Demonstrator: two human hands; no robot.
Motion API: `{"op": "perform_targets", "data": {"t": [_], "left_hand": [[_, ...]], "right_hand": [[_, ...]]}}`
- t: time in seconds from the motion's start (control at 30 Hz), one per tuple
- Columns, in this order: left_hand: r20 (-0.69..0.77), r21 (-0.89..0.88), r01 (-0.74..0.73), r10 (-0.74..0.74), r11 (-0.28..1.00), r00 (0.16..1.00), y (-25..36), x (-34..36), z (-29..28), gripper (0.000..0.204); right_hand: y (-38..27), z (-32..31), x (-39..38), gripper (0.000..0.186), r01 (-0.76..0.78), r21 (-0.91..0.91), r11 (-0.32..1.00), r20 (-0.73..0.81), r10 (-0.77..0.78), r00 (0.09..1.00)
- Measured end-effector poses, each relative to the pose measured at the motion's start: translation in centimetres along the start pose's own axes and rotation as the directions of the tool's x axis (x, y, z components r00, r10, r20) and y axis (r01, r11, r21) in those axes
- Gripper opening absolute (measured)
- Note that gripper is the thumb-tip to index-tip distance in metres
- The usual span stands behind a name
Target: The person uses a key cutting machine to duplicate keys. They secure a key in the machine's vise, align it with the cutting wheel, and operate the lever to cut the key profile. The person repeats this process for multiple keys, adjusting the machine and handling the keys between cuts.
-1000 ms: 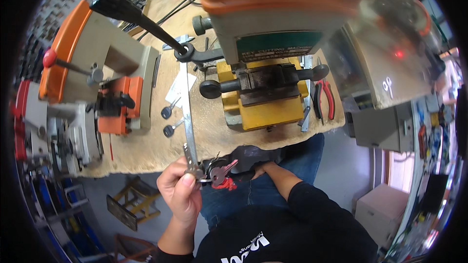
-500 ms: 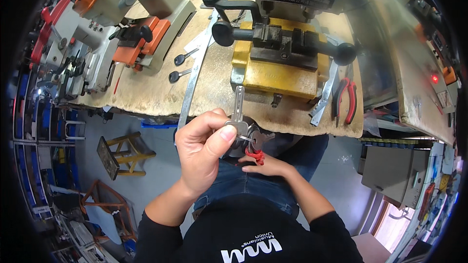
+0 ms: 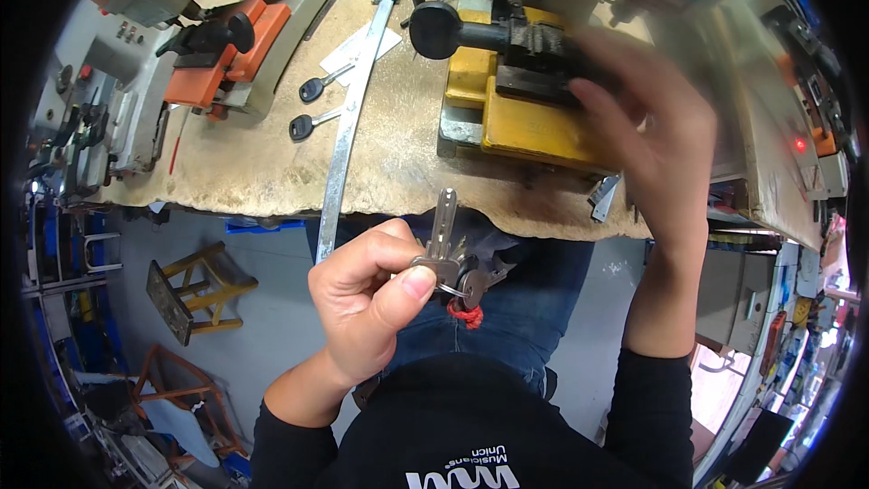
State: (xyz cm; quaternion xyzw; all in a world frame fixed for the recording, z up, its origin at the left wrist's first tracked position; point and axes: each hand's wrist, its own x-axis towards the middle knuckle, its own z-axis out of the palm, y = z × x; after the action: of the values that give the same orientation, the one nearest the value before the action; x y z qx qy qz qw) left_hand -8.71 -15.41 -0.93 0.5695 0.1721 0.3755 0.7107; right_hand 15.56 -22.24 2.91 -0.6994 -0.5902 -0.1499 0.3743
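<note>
My left hand point(image 3: 360, 299) pinches a silver key point(image 3: 444, 222) by its head, blade upright, with more keys point(image 3: 471, 285) and a red cord point(image 3: 466, 315) hanging from its ring. Above and to the right, my right hand point(image 3: 656, 127) reaches over the yellow-based key machine point(image 3: 534, 140), at the right part of its black clamp point(image 3: 534, 41); its fingers are smeared by motion and what they touch is unclear. Left of that machine, a long steel caliper point(image 3: 348, 127) lies across the bench point(image 3: 226, 177), beside two black-headed keys point(image 3: 312, 89) and a white card point(image 3: 337, 59).
An orange-and-beige machine point(image 3: 195, 77) stands at the back left, another grey one point(image 3: 127, 118) beside it. A clear-panelled housing point(image 3: 769, 181) with a red light is at the right. Below the bench are a yellow stool point(image 3: 208, 294) and a chair frame point(image 3: 181, 398).
My right hand has risen from my lap to the machine's clamp. My left hand still holds the keys, now with the key upright and slightly right of before. The view has shifted.
</note>
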Motion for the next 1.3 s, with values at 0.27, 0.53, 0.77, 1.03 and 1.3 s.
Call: {"op": "perform_targets", "data": {"t": [0.27,0.53,0.77,1.03,1.3], "left_hand": [[-0.012,-0.068,0.062,-0.063,0.996,0.998,-1.2,-0.2,-2.5,0.006],[-0.068,-0.067,0.105,-0.109,0.992,0.992,-1.5,0.0,-3.5,0.014],[-0.109,-0.028,0.126,-0.129,0.992,0.986,-1.4,1.0,-2.6,0.023],[0.060,-0.143,0.193,-0.187,0.971,0.981,0.1,3.6,0.3,0.016],[0.156,-0.118,0.535,-0.517,0.836,0.842,0.7,8.6,4.8,0.016]], "right_hand": [[-1.2,2.1,2.8,0.026,0.119,-0.533,0.838,0.234,0.010,0.972],[-1.5,2.2,2.7,0.029,0.079,-0.551,0.831,0.202,0.041,0.978],[-0.1,-3.0,-0.2,0.027,-0.242,-0.163,0.956,-0.061,0.235,0.970],[4.1,-3.1,0.2,0.056,-0.405,0.165,0.899,0.261,0.356,0.897],[5.0,-2.3,1.3,0.035,-0.277,0.161,0.947,0.270,0.228,0.936]]}}
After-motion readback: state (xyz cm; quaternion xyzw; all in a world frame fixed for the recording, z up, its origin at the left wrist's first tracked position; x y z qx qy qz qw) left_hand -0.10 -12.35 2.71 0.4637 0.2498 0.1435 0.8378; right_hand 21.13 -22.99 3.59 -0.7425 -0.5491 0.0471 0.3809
